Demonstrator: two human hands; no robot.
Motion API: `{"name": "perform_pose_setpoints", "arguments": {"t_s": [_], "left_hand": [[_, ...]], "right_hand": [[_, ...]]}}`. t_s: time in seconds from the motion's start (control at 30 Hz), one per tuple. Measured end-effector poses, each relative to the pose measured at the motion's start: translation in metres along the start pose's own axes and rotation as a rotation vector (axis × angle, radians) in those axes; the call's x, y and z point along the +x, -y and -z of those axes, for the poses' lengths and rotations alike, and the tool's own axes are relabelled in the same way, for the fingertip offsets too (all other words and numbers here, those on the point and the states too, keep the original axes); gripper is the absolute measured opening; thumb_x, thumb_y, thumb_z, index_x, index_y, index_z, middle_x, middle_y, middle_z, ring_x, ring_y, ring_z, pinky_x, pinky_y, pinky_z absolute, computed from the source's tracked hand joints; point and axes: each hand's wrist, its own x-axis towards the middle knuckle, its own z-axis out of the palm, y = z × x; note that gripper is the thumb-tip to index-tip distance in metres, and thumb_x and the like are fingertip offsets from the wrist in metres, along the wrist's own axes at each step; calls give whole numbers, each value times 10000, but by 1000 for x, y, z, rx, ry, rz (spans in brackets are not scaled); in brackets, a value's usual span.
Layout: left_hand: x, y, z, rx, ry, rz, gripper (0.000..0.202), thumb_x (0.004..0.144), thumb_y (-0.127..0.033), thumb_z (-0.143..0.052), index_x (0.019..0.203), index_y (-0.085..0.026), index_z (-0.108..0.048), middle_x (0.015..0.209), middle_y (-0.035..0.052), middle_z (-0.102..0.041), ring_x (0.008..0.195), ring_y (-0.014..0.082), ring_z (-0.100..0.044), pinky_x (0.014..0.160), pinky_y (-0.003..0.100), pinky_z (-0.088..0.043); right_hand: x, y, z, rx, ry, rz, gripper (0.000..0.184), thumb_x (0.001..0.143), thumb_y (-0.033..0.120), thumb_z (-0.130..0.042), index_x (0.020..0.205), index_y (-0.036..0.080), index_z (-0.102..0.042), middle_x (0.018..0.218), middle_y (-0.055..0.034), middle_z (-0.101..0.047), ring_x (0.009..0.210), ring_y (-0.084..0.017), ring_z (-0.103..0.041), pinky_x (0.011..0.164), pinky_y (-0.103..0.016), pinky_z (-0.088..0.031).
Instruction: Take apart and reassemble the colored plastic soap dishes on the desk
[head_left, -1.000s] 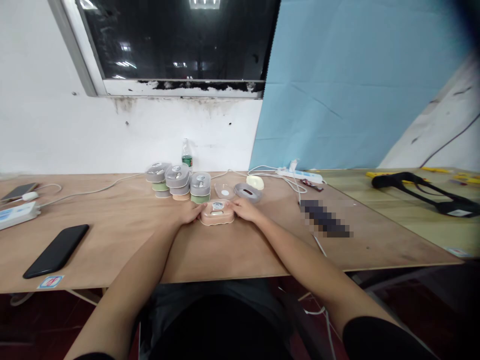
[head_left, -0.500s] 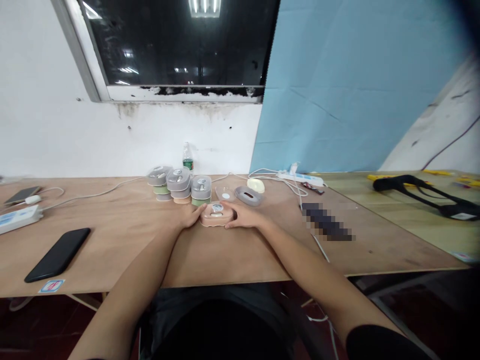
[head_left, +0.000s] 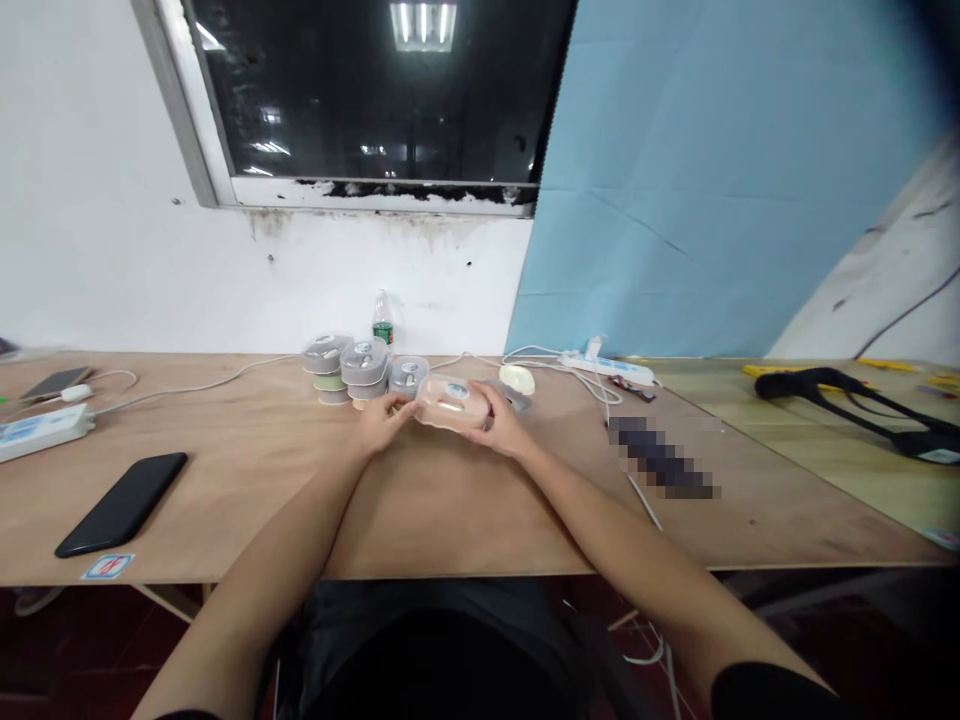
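Observation:
Between my two hands a pink soap box [head_left: 451,402] with a clear lid and a round label is held up, tilted, off the table. My right hand [head_left: 504,425] wraps around its right end, thumb below and fingers on top. At the left end, the fingers of my left hand [head_left: 385,425] pinch its edge. Just behind stand stacked soap boxes with see-through lids: a left stack [head_left: 324,358], a middle stack [head_left: 365,365] and a grey-lidded box [head_left: 409,375]. A grey oval piece [head_left: 517,396] lies partly hidden behind my right hand, near a pale yellow oval piece [head_left: 517,378].
A plastic bottle [head_left: 382,318] stands by the wall. To the left are a black phone [head_left: 121,505] and a white power strip [head_left: 45,432]. Cables and another power strip [head_left: 611,370] lie back right, with a blurred-out dark object [head_left: 664,458] and a black strap-like frame [head_left: 847,400] further right.
The pink soap box has risen from the table and tilted, moving slightly right, with both hands on it. It now covers the clear piece behind it. The view has shifted slightly.

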Motion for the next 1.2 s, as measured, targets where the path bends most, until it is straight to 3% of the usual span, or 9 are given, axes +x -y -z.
{"name": "perform_pose_setpoints", "arguments": {"t_s": [0.1, 0.2, 0.37, 0.5, 0.6, 0.7, 0.83, 0.97, 1.2], "left_hand": [[0, -7, -4, -54, -57, 2, 587, 853, -571, -494, 1281, -174, -545, 1000, 55, -689, 681, 145, -576, 678, 268, -461], [0, -10, -10, -63, -75, -13, 667, 854, -547, -515, 1395, -171, -411, 1105, 71, -658, 609, 108, -539, 673, 268, -478], [-1, -4, -12, 27, -77, -90, 545, 872, -503, -515, 1297, -161, -508, 1133, 77, -641, 667, 126, -562, 726, 283, -489], [-1, 1, -7, 95, -46, -89, 423, 890, -463, -491, 1181, -176, -600, 1058, 60, -672, 752, 163, -603, 735, 282, -478], [-1, 2, -5, 148, 9, -85, 379, 891, -438, -486, 1130, -183, -632, 1015, 56, -692, 814, 188, -629, 746, 285, -472], [-1, 2, -3, 190, 48, -74, 343, 889, -414, -482, 1065, -177, -656, 966, 57, -705, 833, 201, -640, 714, 280, -471], [-1, 3, -3, 221, 65, -51, 347, 888, -423, -476, 1059, -189, -666, 961, 58, -710, 852, 210, -646, 708, 278, -471], [-1, 7, -4, 245, 77, -32, 383, 881, -472, -481, 1087, -205, -663, 954, 57, -712, 857, 220, -651, 724, 292, -470], [-1, 10, -7, 285, 167, 4, 406, 874, -505, -470, 1079, -214, -665, 923, 53, -713, 830, 213, -648, 708, 289, -468]], "right_hand": [[12, 2, -10, 32, -167, -111, 895, 651, 497, -739, 1398, 206, -340, 1369, -152, -433, 1232, -318, -444, 996, -436, -410], [35, 4, -26, 12, -287, -225, 898, 672, 490, -714, 1415, 193, -306, 1388, -166, -393, 1246, -315, -418, 1003, -432, -400], [80, 6, -59, -26, -294, -421, 884, 679, 537, -682, 1409, 217, -298, 1346, -160, -394, 1234, -301, -431, 1028, -435, -372], [96, 16, -79, -88, -243, -491, 978, 644, 583, -684, 1419, 179, -244, 1348, -193, -366, 1263, -321, -404, 1037, -436, -367], [94, 28, -87, -124, -207, -481, 994, 648, 614, -666, 1416, 139, -251, 1346, -216, -376, 1280, -350, -379, 1042, -477, -353], [86, 35, -90, -140, -171, -369, 927, 710, 593, -630, 1427, 145, -251, 1347, -205, -408, 1282, -348, -379, 1053, -494, -332], [76, 32, -84, -161, -162, -243, 857, 763, 548, -604, 1446, 184, -236, 1334, -170, -458, 1247, -329, -425, 1041, -482, -341], [63, 11, -59, -248, -222, -215, 784, 796, 507, -577, 1427, 146, -283, 1297, -174, -500, 1211, -319, -442, 1038, -479, -328], [22, -54, 6, -503, -243, -366, 650, 811, 493, -553, 1341, 134, -438, 1327, -182, -488, 1252, -336, -375, 1052, -491, -268]]}}
